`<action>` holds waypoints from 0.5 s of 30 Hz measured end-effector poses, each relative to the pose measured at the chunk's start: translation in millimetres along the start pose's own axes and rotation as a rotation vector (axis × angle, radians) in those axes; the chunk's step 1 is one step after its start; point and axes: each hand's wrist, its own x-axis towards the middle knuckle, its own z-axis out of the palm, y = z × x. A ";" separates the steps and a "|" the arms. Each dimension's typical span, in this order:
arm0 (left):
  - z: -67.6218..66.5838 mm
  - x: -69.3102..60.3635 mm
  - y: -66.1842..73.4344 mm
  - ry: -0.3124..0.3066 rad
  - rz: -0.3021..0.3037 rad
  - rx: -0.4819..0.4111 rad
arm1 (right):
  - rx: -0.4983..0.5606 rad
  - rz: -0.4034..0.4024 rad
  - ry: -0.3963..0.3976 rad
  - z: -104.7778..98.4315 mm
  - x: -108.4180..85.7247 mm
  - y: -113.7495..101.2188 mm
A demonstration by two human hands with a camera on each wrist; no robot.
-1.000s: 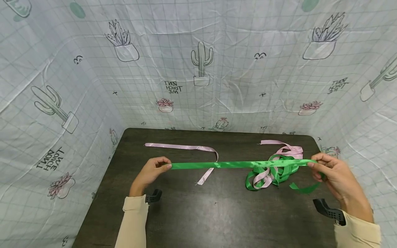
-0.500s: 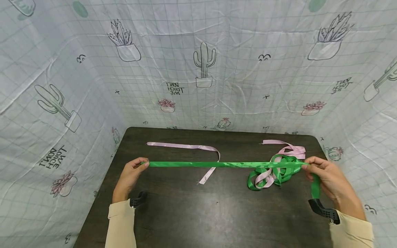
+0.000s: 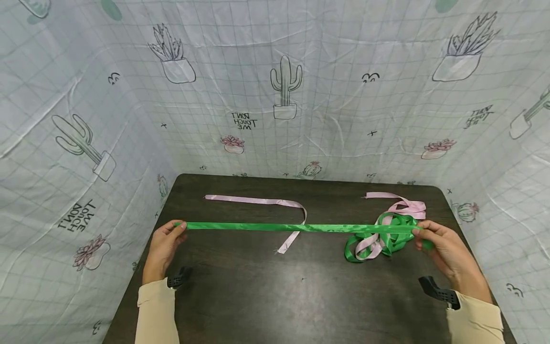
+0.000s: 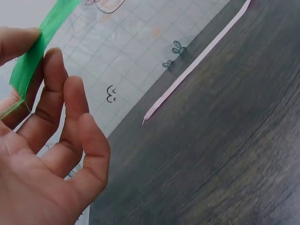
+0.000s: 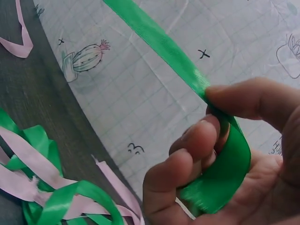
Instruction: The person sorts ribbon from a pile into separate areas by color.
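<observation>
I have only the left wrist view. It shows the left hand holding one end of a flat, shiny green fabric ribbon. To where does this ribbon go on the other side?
Observer: The green ribbon stretches across to the right hand, which pinches it.
Operator: I see also a narrow pink fabric ribbon on the flat, dark wood-grained table. Is it straight in all its length?
Observer: No; in the head view its right part bends round toward the bottom of the picture.
Operator: And does any other ribbon lie there?
Observer: Yes, a tangled heap of green and pink fabric ribbons, at the table's right side.
</observation>
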 end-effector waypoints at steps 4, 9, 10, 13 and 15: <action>-4.7 2.0 -1.2 0.034 -0.014 -0.011 | 0.102 0.033 0.037 0.0 -0.1 3.0; -7.6 2.9 -0.6 0.047 -0.022 0.007 | 0.214 0.017 0.052 1.9 0.2 10.3; -7.9 2.9 -0.4 0.046 -0.024 0.011 | 0.232 0.011 0.061 2.4 0.2 12.0; -8.5 2.9 0.0 0.042 -0.030 0.028 | 0.288 0.012 0.105 3.4 -0.6 16.9; -9.0 2.6 -0.2 0.039 -0.037 0.040 | 0.315 0.032 0.153 3.4 -1.9 20.1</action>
